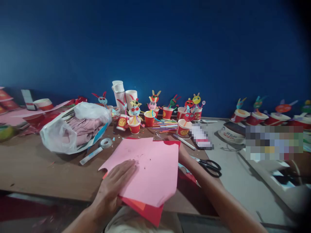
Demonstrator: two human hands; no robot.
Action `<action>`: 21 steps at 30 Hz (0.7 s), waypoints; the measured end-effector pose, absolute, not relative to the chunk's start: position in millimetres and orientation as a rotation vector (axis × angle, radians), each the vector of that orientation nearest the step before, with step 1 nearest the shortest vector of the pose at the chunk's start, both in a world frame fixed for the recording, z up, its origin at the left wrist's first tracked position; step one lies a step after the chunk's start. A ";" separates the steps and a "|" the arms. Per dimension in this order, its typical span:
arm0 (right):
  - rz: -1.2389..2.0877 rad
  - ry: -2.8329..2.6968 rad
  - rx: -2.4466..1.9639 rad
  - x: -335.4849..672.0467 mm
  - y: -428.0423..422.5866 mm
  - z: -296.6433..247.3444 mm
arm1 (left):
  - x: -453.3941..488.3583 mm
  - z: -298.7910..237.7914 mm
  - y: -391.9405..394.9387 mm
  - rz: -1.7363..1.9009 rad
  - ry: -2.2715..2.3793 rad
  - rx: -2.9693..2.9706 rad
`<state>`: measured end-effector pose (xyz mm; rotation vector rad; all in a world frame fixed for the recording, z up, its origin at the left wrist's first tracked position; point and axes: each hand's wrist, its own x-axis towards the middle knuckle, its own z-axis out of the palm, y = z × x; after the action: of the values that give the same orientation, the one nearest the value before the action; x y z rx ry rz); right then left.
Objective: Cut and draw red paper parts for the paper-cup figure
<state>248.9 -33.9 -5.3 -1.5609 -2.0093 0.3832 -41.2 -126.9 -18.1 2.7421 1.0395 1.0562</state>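
A pink sheet of paper lies on top of red and orange sheets at the front edge of the brown table. My left hand rests flat on the pink sheet's near left part, fingers stretched out. My right hand is at the stack's far right edge, mostly hidden behind the paper, so its fingers do not show. Black scissors lie just right of my right forearm.
A white plastic bag holding pink paper sits at the left, with a tape roll and a glue stick beside it. Several red paper cups with paper animal figures line the blue wall. A white pen lies beyond the paper.
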 end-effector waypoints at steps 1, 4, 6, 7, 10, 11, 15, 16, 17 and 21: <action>0.344 -2.001 -1.632 254.5 -33.6 -1.5 | -39.8 -21.1 -125.0 1.005 1.059 2.776; 0.211 -1.942 -1.891 278.6 -37.3 13.1 | -40.0 -32.8 -115.7 0.838 1.132 2.874; 0.147 -1.895 -2.037 296.8 -46.0 22.5 | -40.2 -41.1 -108.9 0.677 1.165 2.941; 0.121 -1.874 -2.099 304.8 -52.2 25.9 | -39.5 -44.5 -106.1 0.589 1.196 2.961; 0.097 -1.888 -2.195 320.0 -74.3 28.0 | -33.8 -48.9 -101.2 0.330 1.326 2.931; 0.106 -1.914 -2.200 321.9 -81.2 25.9 | -31.2 -48.3 -100.6 0.269 1.368 2.901; 0.146 -2.004 -2.192 322.4 -98.7 11.3 | -22.5 -39.6 -99.3 0.202 1.433 2.803; 0.150 -2.018 -2.189 322.5 -100.9 8.1 | -21.0 -36.9 -98.6 0.201 1.436 2.783; 0.156 -2.030 -2.188 323.0 -102.8 5.6 | -19.5 -34.3 -97.8 0.199 1.439 2.767; 0.213 -2.102 -2.175 328.1 -109.9 0.8 | -12.2 -27.1 -93.3 0.172 1.470 2.715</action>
<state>328.1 -109.9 0.8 -2.1752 -2.1017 0.2130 -12.2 -93.3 -27.1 2.7154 1.4700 0.1716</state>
